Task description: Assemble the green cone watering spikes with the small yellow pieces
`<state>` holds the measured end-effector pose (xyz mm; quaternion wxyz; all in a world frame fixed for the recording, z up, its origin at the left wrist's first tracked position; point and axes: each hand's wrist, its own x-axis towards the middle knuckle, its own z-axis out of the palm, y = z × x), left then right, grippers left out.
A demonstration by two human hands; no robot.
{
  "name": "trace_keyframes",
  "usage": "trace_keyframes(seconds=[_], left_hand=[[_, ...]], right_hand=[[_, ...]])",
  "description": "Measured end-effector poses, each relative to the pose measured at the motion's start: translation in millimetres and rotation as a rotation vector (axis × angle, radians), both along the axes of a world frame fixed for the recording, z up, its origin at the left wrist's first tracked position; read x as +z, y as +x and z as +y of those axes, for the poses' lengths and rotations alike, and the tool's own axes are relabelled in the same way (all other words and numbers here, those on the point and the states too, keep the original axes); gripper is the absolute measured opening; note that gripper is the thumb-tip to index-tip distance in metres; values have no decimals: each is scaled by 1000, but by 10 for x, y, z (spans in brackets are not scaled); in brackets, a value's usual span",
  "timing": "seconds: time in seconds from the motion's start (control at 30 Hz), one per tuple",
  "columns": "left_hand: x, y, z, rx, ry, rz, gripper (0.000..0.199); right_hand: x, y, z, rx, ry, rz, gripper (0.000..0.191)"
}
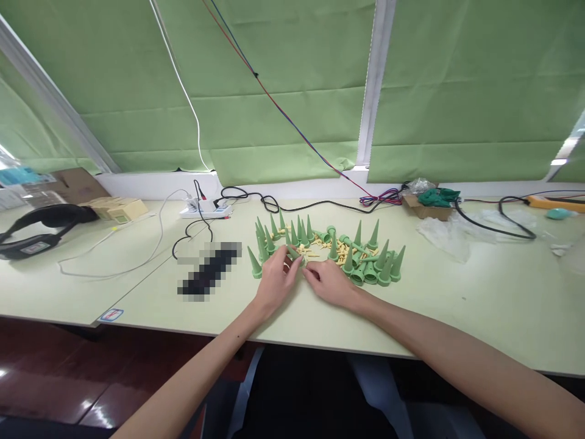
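Observation:
My left hand (pixel 275 279) is closed around a green plastic cone spike (pixel 294 252), which lies tilted with its wide end toward my right hand. Thumb and fingers pinched at that end, my right hand (pixel 333 281) rests low over the table; what it holds, if anything, is hidden. Several green cone spikes (pixel 254 263) stand upright to the left of my hands. More spikes (pixel 397 264) stand at the right, where others lie on their sides with open ends (pixel 370 274) showing. Small yellow plastic pieces (pixel 336 250) are scattered between the two groups.
A blurred-out dark object (pixel 210 271) lies left of my hands. Beyond it are a white power strip (pixel 205 210), black cables and a headset (pixel 43 228). At the back right stands a small cardboard box (pixel 428 208) beside clear plastic bags (pixel 443 236).

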<state>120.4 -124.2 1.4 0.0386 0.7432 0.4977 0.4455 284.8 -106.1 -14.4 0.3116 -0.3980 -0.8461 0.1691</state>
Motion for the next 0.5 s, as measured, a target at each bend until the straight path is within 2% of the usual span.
trace_keyframes(seconds=[0.23, 0.37, 0.5], left_hand=[[78, -159, -69, 116, -49, 117, 17], [72, -178, -42, 133, -119, 121, 12], [69, -135, 19, 127, -118, 106, 9]], right_hand=[[15, 2, -12, -17, -3, -37, 32], [18, 0, -11, -14, -1, -43, 33], [5, 1, -2, -17, -1, -45, 31]])
